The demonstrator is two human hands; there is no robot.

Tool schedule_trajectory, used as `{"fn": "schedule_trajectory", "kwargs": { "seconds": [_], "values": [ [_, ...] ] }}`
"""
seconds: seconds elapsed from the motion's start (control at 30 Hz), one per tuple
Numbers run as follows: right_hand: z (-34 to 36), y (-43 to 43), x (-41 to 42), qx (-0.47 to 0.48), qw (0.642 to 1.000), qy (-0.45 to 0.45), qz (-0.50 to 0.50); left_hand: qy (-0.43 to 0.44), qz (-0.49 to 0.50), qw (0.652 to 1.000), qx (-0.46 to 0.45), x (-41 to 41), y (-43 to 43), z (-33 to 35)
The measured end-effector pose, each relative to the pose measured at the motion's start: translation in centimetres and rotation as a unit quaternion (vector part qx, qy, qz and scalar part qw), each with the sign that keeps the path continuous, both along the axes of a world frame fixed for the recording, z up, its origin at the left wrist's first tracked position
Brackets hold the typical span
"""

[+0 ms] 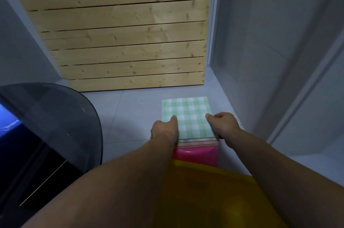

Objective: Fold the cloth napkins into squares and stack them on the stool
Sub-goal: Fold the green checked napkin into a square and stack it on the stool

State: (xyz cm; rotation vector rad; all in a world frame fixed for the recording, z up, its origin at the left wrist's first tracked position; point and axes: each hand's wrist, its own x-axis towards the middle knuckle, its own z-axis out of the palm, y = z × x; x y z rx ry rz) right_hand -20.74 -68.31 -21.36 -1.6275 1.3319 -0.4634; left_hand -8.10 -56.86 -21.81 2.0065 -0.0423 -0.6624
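Nearest to us, beneath both forearms, lies a yellow object (204, 199); we cannot tell what it is. Just short of the hands, the pink stool (195, 156) shows its glossy near edge. On it rests a stack of folded napkins (197, 142), with pale pink and yellow layers showing. The green checked napkin (189, 116) lies on top, between the hands. The left hand (163, 131) pinches its left edge, thumb on top. The right hand (224, 125) pinches its right edge likewise.

Well left of the left hand stands a dark smoked cover (55, 116). A blue screen (7, 121) there bears white lettering, too blurred to read.

Beyond the hands we see grey floor tiles (130, 112), then a wooden slatted panel (121, 32).
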Motion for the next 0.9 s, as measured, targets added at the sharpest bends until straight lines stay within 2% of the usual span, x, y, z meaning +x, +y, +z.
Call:
{"fn": "schedule_trajectory", "kwargs": {
  "seconds": [0.4, 0.63, 0.77, 0.9],
  "values": [
    [-0.9, -1.2, 0.8, 0.047, 0.998, 0.030, -0.013, 0.010, -0.025, 1.000, 0.009, -0.3, -0.2, 0.0],
    [-1.9, -0.4, 0.4, -0.019, 0.999, 0.033, 0.005, -0.011, -0.031, 0.999, 0.030, -0.5, 0.1, -0.4],
    [-2.4, 0.4, -0.1, -0.057, 0.998, -0.016, -0.001, -0.016, -0.029, 0.999, 0.022, -1.4, 0.8, 1.1],
    [-1.6, 1.2, -0.7, -0.064, 0.996, -0.060, -0.011, -0.002, -0.021, 0.999, -0.025, -1.7, 1.2, 1.6]
  ]
}}
